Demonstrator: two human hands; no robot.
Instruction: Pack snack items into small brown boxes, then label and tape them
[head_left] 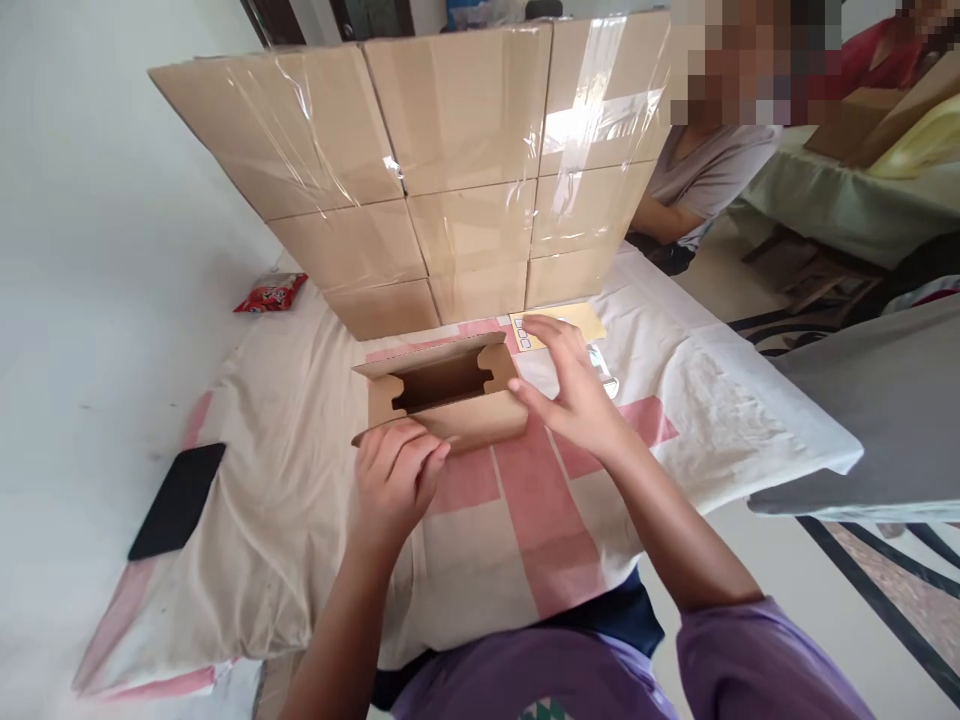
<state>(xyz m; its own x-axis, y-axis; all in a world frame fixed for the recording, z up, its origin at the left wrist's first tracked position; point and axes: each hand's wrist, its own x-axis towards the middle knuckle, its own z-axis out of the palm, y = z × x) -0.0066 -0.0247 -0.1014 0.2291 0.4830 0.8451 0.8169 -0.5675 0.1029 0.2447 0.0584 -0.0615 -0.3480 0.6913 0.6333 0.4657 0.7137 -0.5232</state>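
A small brown cardboard box [491,418] stands on the cloth-covered table, its top open and its inside dark. Its long flaps stand out at the far and near sides, and short notched end flaps show at both ends. My left hand [397,470] is closed on the near flap at the left corner, the fingers curled and the thumb lying to the right. At the right end my right hand [570,390] is open, fingers spread above the table and thumb tip at the box's edge. Behind this hand lies a yellow printed card [581,320], partly covered, beside a small white-and-green item [606,372].
A tall stack of taped cardboard boxes [472,235] rises behind the open box. A red packet [271,293] and a black flat object [178,502] lie on the left. A seated person [716,180] is beyond the table's right side, near a grey-covered surface [885,400].
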